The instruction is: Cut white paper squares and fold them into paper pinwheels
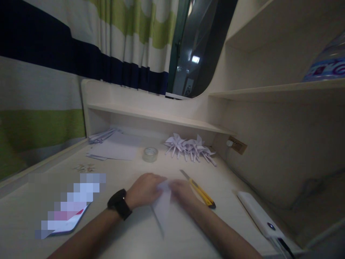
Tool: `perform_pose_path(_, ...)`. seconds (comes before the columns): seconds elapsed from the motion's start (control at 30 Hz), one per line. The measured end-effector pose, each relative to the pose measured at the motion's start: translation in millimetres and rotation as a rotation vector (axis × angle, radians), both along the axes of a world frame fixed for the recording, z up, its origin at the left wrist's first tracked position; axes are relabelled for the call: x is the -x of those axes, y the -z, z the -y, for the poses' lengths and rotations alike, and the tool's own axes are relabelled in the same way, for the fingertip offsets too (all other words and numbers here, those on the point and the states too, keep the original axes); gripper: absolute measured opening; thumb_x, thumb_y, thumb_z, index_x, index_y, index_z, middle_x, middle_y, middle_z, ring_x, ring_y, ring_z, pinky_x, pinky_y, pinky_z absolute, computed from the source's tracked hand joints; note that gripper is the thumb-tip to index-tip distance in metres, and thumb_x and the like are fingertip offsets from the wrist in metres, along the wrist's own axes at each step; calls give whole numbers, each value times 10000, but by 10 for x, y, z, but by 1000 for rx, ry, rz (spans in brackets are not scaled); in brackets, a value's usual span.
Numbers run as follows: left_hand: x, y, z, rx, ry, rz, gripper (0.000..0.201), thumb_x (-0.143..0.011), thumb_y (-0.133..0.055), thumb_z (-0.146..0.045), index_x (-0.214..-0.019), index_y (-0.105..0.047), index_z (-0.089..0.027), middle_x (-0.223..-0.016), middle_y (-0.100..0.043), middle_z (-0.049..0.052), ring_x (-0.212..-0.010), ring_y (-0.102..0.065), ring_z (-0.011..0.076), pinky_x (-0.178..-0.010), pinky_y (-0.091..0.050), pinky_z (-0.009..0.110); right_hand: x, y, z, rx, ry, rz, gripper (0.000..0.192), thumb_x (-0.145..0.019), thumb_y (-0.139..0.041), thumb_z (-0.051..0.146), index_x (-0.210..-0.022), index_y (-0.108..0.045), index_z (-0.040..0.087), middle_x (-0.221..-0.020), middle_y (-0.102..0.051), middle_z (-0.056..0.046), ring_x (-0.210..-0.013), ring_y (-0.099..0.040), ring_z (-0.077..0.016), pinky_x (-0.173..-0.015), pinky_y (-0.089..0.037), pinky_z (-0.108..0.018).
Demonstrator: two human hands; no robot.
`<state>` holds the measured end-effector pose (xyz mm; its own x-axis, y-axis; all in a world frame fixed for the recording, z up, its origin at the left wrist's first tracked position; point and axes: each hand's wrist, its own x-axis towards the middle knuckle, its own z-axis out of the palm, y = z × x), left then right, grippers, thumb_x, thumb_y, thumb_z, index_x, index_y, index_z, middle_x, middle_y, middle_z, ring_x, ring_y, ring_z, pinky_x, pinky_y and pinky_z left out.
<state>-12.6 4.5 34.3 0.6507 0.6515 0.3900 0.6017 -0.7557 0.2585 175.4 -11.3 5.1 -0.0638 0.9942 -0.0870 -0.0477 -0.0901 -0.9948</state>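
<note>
Between my two hands is a piece of white paper (164,207), folded to a narrow point and blurred by motion. My left hand (147,189), with a black watch on its wrist, grips the paper's left side near the top. On the other side my right hand (182,192) pinches its upper right edge, fingertips smeared. A yellow utility knife (201,191) with its blade out lies just right of my right hand. Beyond the hands stands a roll of clear tape (150,154). Several folded paper pinwheels (188,146) lie in a heap at the back.
Paper sheets (118,145) are stacked at the back left, near a scatter of small bits (84,168). A phone (71,221) lies at the left. To the right are a white power strip or charger (256,214) with cables and a wall socket (237,145). A shelf (161,117) overhangs the back.
</note>
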Motion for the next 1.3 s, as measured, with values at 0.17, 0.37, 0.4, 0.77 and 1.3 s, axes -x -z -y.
perform_pose_path(0.17,-34,131,-42,37,-2,-36,280,-854,-440,-167,-976,-686,-222,-921,-722,56,-860,-657,223,-777,-467,326,-356,-68,70,-82,-15,360,425,-715,-587,334,-1079,-561,117,-597,-633,-29,-497,-581,-161,-490,-440,-271)
perform_pose_path(0.37,-71,243,-41,-20,64,16,262,-845,-449,-127,-870,-699,-202,-874,-720,61,-874,-641,216,-904,-409,390,-995,-172,100,-328,292,1286,333,-824,-502,338,-1072,-637,160,-954,-672,-111,-912,-592,-242,-792,-407,-332)
perform_pose_path(0.4,-78,258,-36,-22,82,15,268,-836,-450,-107,-860,-697,-207,-869,-721,54,-871,-643,211,-933,-389,406,-1048,-164,107,-318,286,1370,368,-820,-514,346,-1111,-623,149,-1007,-658,-126,-962,-573,-249,-826,-392,-329)
perform_pose_path(0.77,-125,236,35,26,83,35,267,-847,-442,-132,-941,-683,-196,-935,-714,58,-895,-645,208,-849,-445,339,-1044,-109,65,-286,109,1524,260,-882,-457,352,-878,-605,138,-923,-611,-118,-886,-553,-213,-775,-364,-279)
perform_pose_path(1.3,-148,232,40,96,254,27,228,-845,-527,-174,-999,-665,-272,-1055,-701,2,-1068,-597,206,-1016,-336,432,-1383,-395,1283,-320,-44,1252,355,-935,-374,336,-1266,-381,207,-934,-670,-99,-799,-646,-227,-675,-454,-315)
